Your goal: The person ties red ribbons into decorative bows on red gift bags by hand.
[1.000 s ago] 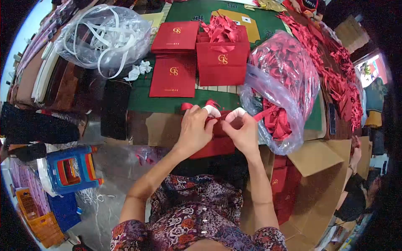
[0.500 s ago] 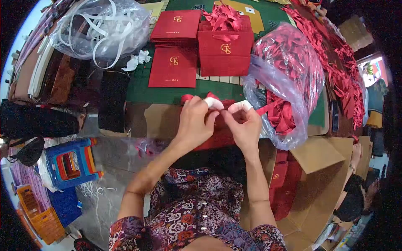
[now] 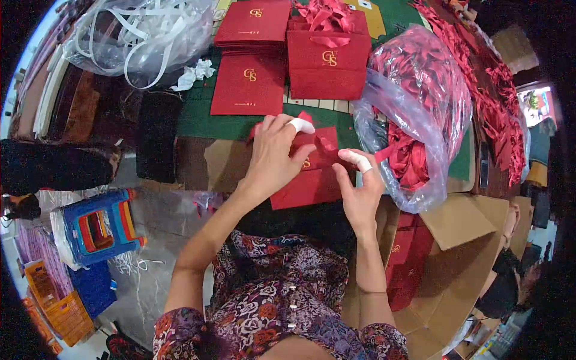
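Matte red paper bag (image 3: 312, 174), flat, gold logo, satin ribbon (image 3: 324, 143); I see left hand (image 3: 273, 159) pinching it, right hand (image 3: 360, 189) loosely open.

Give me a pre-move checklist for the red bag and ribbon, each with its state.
1. Left hand on the red paper bag: ok.
2. Right hand on the bag's right edge: ok.
3. Ribbon at the bag's top: ok; whether knotted, cannot tell.
4. Ribbon supply in the plastic bag beside the right hand: ok.
5. Upright finished bag behind, apart from the hands: ok.
6. Grip firmness on the ribbon: cannot tell.
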Motion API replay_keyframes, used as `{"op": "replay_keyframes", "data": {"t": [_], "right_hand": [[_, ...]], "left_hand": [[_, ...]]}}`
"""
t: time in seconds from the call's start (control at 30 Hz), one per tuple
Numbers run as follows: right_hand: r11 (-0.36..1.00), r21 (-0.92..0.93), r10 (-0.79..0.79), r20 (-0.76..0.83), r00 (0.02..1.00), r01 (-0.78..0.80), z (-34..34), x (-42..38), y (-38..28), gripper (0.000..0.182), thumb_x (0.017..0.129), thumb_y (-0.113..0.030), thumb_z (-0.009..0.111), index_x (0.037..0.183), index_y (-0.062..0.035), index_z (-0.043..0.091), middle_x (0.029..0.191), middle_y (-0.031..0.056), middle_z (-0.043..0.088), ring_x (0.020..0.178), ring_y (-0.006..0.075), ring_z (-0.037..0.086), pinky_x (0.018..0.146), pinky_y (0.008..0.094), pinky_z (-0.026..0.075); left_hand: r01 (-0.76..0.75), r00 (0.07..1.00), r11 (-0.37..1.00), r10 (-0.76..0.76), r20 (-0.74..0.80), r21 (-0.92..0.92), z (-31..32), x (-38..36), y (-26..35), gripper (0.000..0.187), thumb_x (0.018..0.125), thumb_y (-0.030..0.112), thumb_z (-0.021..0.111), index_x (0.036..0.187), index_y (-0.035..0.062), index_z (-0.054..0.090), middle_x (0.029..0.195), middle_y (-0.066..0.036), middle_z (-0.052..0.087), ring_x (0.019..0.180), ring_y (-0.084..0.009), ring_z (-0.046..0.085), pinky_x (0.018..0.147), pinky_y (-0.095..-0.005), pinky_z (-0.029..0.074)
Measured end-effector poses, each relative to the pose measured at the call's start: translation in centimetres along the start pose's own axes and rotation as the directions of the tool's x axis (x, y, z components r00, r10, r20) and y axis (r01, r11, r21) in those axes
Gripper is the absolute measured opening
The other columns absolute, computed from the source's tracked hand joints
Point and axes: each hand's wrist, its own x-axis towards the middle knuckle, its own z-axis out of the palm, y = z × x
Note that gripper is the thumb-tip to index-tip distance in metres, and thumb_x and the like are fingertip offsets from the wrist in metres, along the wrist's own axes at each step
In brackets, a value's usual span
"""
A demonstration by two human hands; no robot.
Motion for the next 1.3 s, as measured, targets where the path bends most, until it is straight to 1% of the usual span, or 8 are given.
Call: {"op": "replay_keyframes", "data": {"t": [0.1, 0.3, 0.47, 0.67, 1.0, 1.1, 1.2, 1.3], "right_hand": [[0.998, -0.049, -0.029, 0.006, 1.000, 0.029, 0.3, -0.1, 0.2, 0.024, 0.083, 0.000, 0.076, 0.106, -0.0022, 0.069, 0.108, 0.0111, 0.067, 0.098, 0.0231, 0.066, 0.087, 0.0320, 0.052], [0.994, -0.112, -0.016, 0.006, 1.000, 0.017, 0.8, -0.6, 0.4, 0.022, 0.084, -0.002, 0.074, 0.105, -0.0042, 0.070, 0.107, 0.0119, 0.067, 0.097, 0.0269, 0.067, 0.085, 0.0347, 0.052], [0.995, -0.092, -0.046, -0.002, 0.999, 0.046, 1.6, -1.0, 1.1, 0.019, 0.085, -0.003, 0.073, 0.104, -0.0048, 0.070, 0.107, 0.0135, 0.066, 0.095, 0.0316, 0.066, 0.083, 0.0390, 0.053], [0.999, -0.026, -0.021, 0.021, 1.000, 0.022, 1.9, -1.4, 1.1, 0.021, 0.085, -0.003, 0.074, 0.106, -0.0051, 0.071, 0.107, 0.0122, 0.067, 0.094, 0.0287, 0.067, 0.082, 0.0359, 0.053], [0.996, -0.055, -0.073, 0.062, 0.995, 0.077, 2.4, -1.1, 0.6, 0.019, 0.085, -0.004, 0.074, 0.104, -0.0033, 0.071, 0.107, 0.0131, 0.067, 0.096, 0.0290, 0.066, 0.083, 0.0358, 0.052], [0.996, -0.057, -0.064, 0.065, 0.996, 0.068, 2.5, -1.1, 0.7, 0.019, 0.085, -0.004, 0.074, 0.103, -0.0031, 0.070, 0.106, 0.0130, 0.067, 0.095, 0.0288, 0.066, 0.083, 0.0356, 0.052], [0.997, -0.037, -0.069, 0.045, 0.997, 0.071, 2.6, -1.1, 0.9, 0.019, 0.084, -0.006, 0.075, 0.102, -0.0054, 0.070, 0.105, 0.0129, 0.066, 0.094, 0.0314, 0.065, 0.083, 0.0394, 0.052], [0.995, -0.061, -0.075, 0.058, 0.995, 0.079, 2.6, -1.1, 1.0, 0.018, 0.085, -0.002, 0.073, 0.103, -0.0031, 0.070, 0.105, 0.0130, 0.067, 0.095, 0.0285, 0.066, 0.083, 0.0350, 0.052]], "left_hand": [[-0.058, 0.998, 0.987, 0.062, -0.021, 0.151, 0.5, -0.3, -0.1, 0.038, 0.070, 0.024, 0.085, 0.102, 0.0116, 0.067, 0.105, -0.008, 0.061, 0.104, -0.0287, 0.054, 0.088, -0.0414, 0.040], [-0.087, 0.992, 0.970, 0.105, -0.069, 0.226, 1.6, 0.2, 0.1, 0.032, 0.070, 0.024, 0.085, 0.094, 0.0120, 0.068, 0.099, -0.007, 0.058, 0.098, -0.0283, 0.053, 0.083, -0.0417, 0.037], [-0.107, 0.990, 0.969, 0.124, -0.063, 0.224, 2.3, 0.2, -0.6, 0.021, 0.076, 0.019, 0.080, 0.092, 0.0116, 0.067, 0.097, -0.007, 0.057, 0.095, -0.0286, 0.052, 0.081, -0.0426, 0.037], [-0.083, 0.990, 0.980, 0.101, -0.094, 0.181, 0.0, 0.4, -0.9, 0.012, 0.081, 0.015, 0.074, 0.089, 0.0101, 0.066, 0.096, -0.008, 0.055, 0.096, -0.0300, 0.051, 0.082, -0.0433, 0.036], [-0.056, 0.996, 0.979, 0.070, -0.061, 0.196, -0.3, -0.5, -1.6, 0.013, 0.081, 0.011, 0.073, 0.091, 0.0105, 0.065, 0.098, -0.008, 0.056, 0.098, -0.0294, 0.053, 0.084, -0.0412, 0.036], [-0.080, 0.992, 0.978, 0.096, -0.076, 0.193, -0.3, -0.4, -1.4, 0.012, 0.084, 0.016, 0.073, 0.091, 0.0098, 0.065, 0.098, -0.007, 0.055, 0.096, -0.0289, 0.051, 0.082, -0.0418, 0.036], [-0.075, 0.993, 0.989, 0.085, -0.076, 0.127, -0.7, -0.5, -0.6, 0.011, 0.084, 0.016, 0.073, 0.090, 0.0103, 0.065, 0.097, -0.007, 0.057, 0.096, -0.0281, 0.053, 0.082, -0.0415, 0.036], [-0.061, 0.998, 0.996, 0.062, -0.009, 0.065, -2.3, -1.0, 0.3, 0.012, 0.082, 0.011, 0.074, 0.092, 0.0097, 0.066, 0.091, -0.006, 0.064, 0.091, -0.0266, 0.059, 0.084, -0.0377, 0.040]]}}
